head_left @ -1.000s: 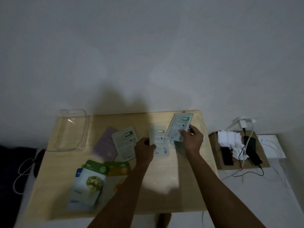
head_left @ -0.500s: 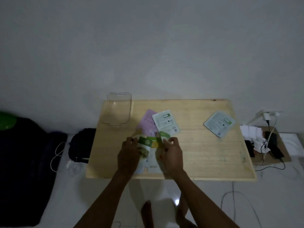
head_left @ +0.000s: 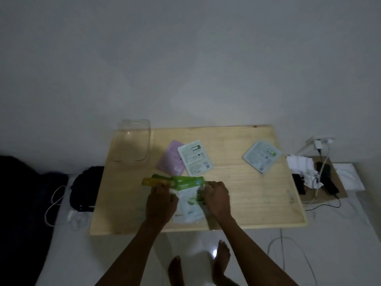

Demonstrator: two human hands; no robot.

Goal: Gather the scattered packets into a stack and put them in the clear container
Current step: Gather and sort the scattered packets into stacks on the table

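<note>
Dim light falls on a pale wooden table (head_left: 237,199) set against a plain white wall, with tiled floor around it. Both hands now work at the near edge: the left hand (head_left: 160,200) and the right hand (head_left: 216,198) are closed loosely around the 2 sides of a small pile of green-topped packets (head_left: 186,195), fingers curled over the edges and pressing them together on the tabletop. A yellow-topped packet (head_left: 149,182) pokes out crooked at the pile's far left corner, so the pile is not yet squared.

A second ago the hands were up at the far right of the table handling 2 pale packets; since then they have dropped back to the near side and pulled the colourful packets into 1 bundle. That suggests the gathering has begun but is only partly done.

Beyond the hands, a pink packet (head_left: 170,156) and a white packet (head_left: 194,158) lie overlapping near the table's middle. Another pale packet (head_left: 261,156) lies alone, well apart, towards the far right. The clear container (head_left: 133,141) stands empty at the far left corner. I judge at least 3 packets are left to collect before the stack goes in.
</note>
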